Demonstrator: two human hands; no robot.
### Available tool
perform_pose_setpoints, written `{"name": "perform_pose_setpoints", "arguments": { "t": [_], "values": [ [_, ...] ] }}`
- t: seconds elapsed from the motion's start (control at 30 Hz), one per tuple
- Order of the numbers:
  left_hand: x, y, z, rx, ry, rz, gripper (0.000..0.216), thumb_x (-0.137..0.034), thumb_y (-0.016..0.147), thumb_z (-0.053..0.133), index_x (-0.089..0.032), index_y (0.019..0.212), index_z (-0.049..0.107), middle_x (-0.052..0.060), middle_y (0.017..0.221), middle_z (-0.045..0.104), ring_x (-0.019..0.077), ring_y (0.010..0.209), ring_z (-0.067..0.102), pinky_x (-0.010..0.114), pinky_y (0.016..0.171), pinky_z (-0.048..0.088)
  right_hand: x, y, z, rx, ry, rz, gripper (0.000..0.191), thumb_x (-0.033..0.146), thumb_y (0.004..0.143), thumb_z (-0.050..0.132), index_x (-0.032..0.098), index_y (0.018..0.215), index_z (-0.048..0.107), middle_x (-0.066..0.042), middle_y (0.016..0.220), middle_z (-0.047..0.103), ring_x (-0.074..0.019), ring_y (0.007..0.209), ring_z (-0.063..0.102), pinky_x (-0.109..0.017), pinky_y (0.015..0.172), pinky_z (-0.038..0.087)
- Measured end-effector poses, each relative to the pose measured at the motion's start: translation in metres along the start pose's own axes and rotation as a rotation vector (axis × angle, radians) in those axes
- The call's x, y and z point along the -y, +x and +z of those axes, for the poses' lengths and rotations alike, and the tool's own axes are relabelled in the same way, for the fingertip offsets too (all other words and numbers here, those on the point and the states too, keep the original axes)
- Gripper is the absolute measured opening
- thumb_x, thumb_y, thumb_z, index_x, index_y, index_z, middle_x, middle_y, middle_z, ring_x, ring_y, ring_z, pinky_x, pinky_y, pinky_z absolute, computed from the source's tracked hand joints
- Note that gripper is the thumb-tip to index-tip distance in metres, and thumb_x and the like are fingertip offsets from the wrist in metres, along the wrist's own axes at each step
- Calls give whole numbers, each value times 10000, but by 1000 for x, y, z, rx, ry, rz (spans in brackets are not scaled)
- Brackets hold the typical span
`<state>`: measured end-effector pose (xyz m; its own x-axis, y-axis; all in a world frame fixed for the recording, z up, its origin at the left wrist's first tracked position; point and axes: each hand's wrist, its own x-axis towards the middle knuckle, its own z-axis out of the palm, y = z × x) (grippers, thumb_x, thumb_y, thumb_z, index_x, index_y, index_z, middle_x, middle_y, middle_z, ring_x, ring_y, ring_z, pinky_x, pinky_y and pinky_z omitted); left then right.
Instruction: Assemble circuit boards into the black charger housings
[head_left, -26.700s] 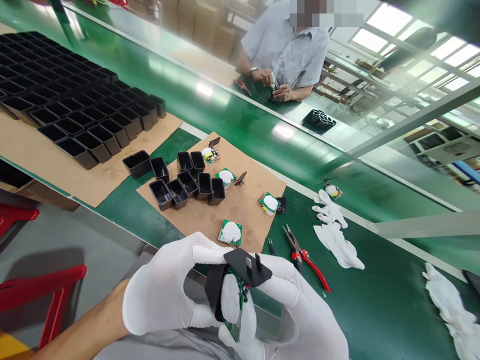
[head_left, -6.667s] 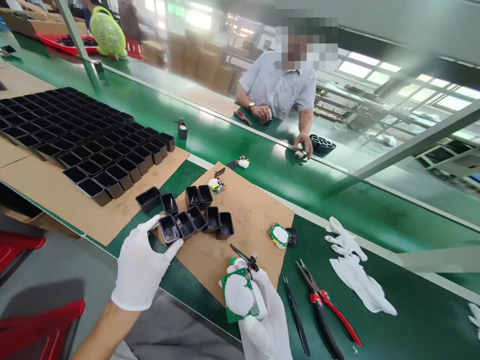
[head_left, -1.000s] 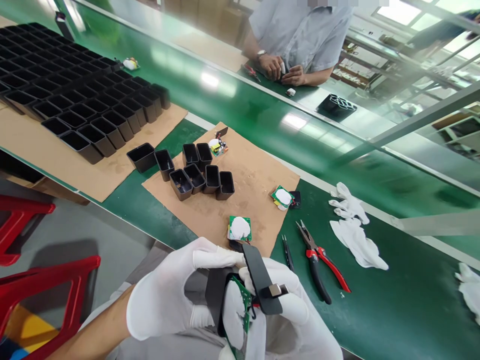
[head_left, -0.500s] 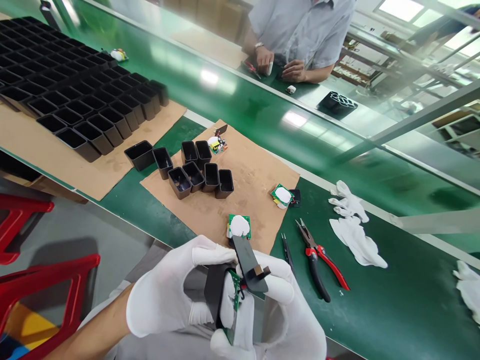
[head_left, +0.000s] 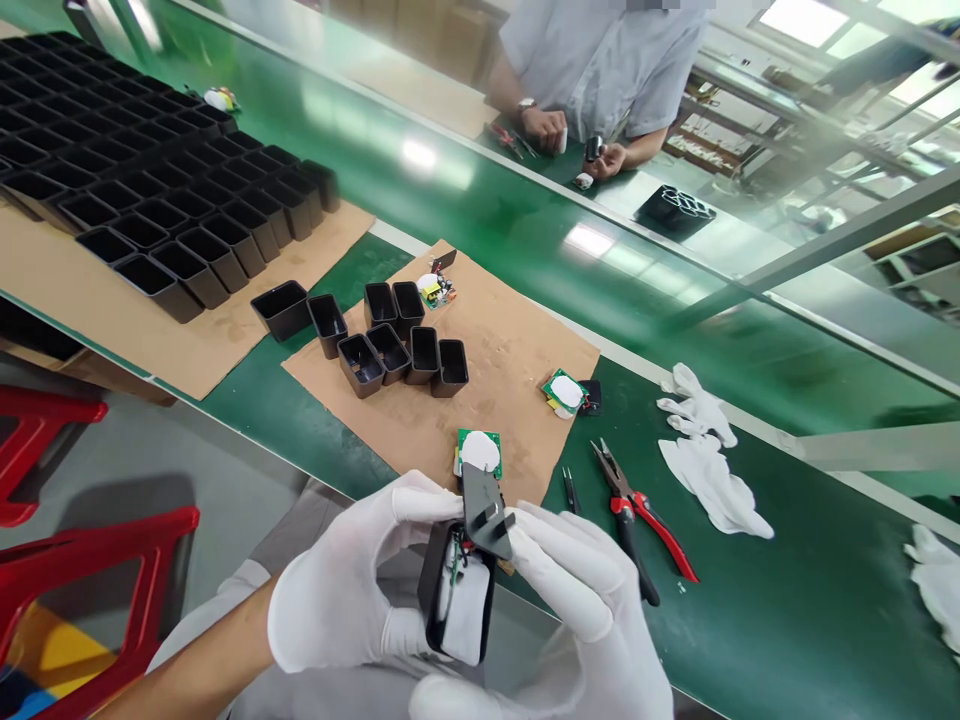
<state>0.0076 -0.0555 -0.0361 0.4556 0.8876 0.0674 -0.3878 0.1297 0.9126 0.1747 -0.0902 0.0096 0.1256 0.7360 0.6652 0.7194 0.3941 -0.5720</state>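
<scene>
My left hand, in a white glove, is closed round a small black plastic case tilted toward me. Inside the case sits a circuit board with white filler, now mostly below the rim. A black lid with prongs stands up at the case's far end, joined by short wires. My right hand, also gloved, has its fingers stretched out with the tips at the lid's right edge; its thumb is apart, below the case. Just beyond the lid lies another green circuit board with white filler.
Several loose black cases stand on cardboard, with many more at left. Circuit boards lie around. Pliers, tweezers and white gloves are at right. A person works across the bench.
The circuit board has gone down into the black case, and my right fingers have come off it, moving right. The lid has turned. Across the bench, the person now holds up a dark part.
</scene>
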Motion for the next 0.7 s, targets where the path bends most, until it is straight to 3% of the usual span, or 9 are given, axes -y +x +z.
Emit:
{"name": "perform_pose_setpoints", "arguments": {
  "t": [0.13,0.2,0.27,0.37,0.5,0.6,0.7],
  "values": [
    [1,2,-1,72,6,86,698,-217,814,932,-344,1421,613,74,1268,649,271,1117,701,428,1013,579,-6,-13,-3,54,15,-198,580,417,931,805,255,1461,635,-112,1225,694,-311,1008,728,-533,814,629],
    [3,2,-2,57,30,99,658,-274,843,919,-322,1420,608,88,1277,639,268,1132,687,409,1014,568,-6,-17,-8,45,-41,-222,462,320,925,805,300,1370,680,-87,1207,680,-280,972,730,-524,827,648],
    [4,2,-2,33,74,104,637,-277,856,908,-317,1418,612,87,1282,636,263,1155,676,380,1014,564,-3,-16,-12,128,-112,-216,342,285,909,822,336,1233,722,-66,1160,679,-265,959,729,-509,834,660],
    [5,2,-1,10,119,143,650,-236,867,894,-345,1441,608,80,1285,639,264,1176,667,379,1032,568,0,-13,-14,254,-181,-221,347,224,876,850,368,1169,731,-50,1128,678,-257,989,729,-472,830,669],
    [6,1,1,19,102,183,671,-382,853,904,-334,1451,604,114,1324,616,319,1223,649,449,1046,583,-4,-19,-2,94,-45,-187,414,215,911,805,362,1284,699,-71,1171,663,-266,999,716,-472,804,658],
    [4,-3,2,17,82,167,689,-447,869,878,-321,1482,590,121,1319,602,334,1244,639,448,1036,587,-11,-34,13,-69,156,-26,462,389,962,768,283,1395,647,-128,1229,654,-310,1064,686,-524,825,637],
    [1,-10,0,-8,26,109,790,-418,859,896,-386,1558,529,86,1350,651,314,1259,674,436,1125,543,-17,-47,24,-79,306,71,455,414,979,734,223,1383,650,-148,1240,652,-317,1124,663,-533,867,630]
  ]
}}
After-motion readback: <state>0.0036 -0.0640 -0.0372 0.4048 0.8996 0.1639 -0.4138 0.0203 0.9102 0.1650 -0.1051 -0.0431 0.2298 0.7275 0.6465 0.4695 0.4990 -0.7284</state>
